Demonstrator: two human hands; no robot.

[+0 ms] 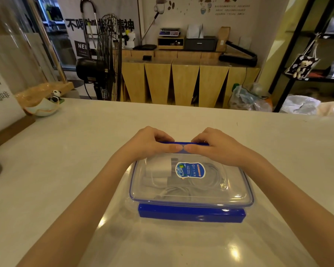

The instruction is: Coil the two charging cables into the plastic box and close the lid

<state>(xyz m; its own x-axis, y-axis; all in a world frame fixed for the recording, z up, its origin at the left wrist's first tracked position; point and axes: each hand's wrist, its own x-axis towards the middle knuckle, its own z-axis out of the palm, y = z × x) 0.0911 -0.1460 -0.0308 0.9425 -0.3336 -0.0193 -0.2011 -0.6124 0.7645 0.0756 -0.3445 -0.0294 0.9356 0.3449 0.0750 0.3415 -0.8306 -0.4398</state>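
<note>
A clear plastic box (239,189) stands on the pale counter with its transparent lid (210,191) lying on top, a blue-and-white sticker in the lid's middle. Through the lid I see white charging cables (206,182) coiled inside, with white plug adapters (158,168) at the left. A blue latch flap (191,212) lies along the near edge. My left hand (152,143) and my right hand (216,145) both grip the far blue latch flap (181,143), thumbs meeting on its front face and fingers curled over its top.
A white bowl holding a small panda figure (55,96) and orange wrap sits at the counter's far left, beside a sign in a wooden stand (0,97). A standing fan (106,60) and a wooden service counter (181,81) lie beyond the far edge.
</note>
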